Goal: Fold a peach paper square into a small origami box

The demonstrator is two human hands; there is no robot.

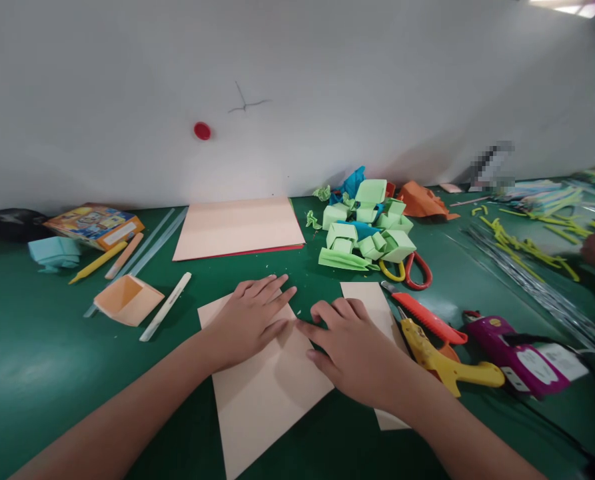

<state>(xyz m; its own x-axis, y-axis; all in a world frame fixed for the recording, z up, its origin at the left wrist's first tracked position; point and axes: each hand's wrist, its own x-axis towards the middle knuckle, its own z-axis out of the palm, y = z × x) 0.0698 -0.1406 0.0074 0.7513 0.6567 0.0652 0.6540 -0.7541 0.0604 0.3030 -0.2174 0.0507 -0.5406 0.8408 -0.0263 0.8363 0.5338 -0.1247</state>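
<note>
A peach sheet of paper [267, 407] lies on the green table in front of me, and it looks folded along its right edge. My left hand [250, 320] rests flat on its upper part with the fingers spread. At that right edge, the index finger of my right hand [344, 350] touches the paper, its thumb apart and its other fingers bent. Beneath my right wrist passes a narrow peach paper strip [364, 293], partly hidden. Beside the strip lie a red utility knife [430, 319] and a yellow glue gun [437, 357].
Peach sheets [240, 227] lie by the wall. Green folded paper pieces [370, 230] are heaped right of them, near scissors [417, 270]. A purple power strip [520, 357] with cables stands at right. Leftward are a peach paper box [128, 300], a white stick [166, 307] and a yellow crayon [97, 262].
</note>
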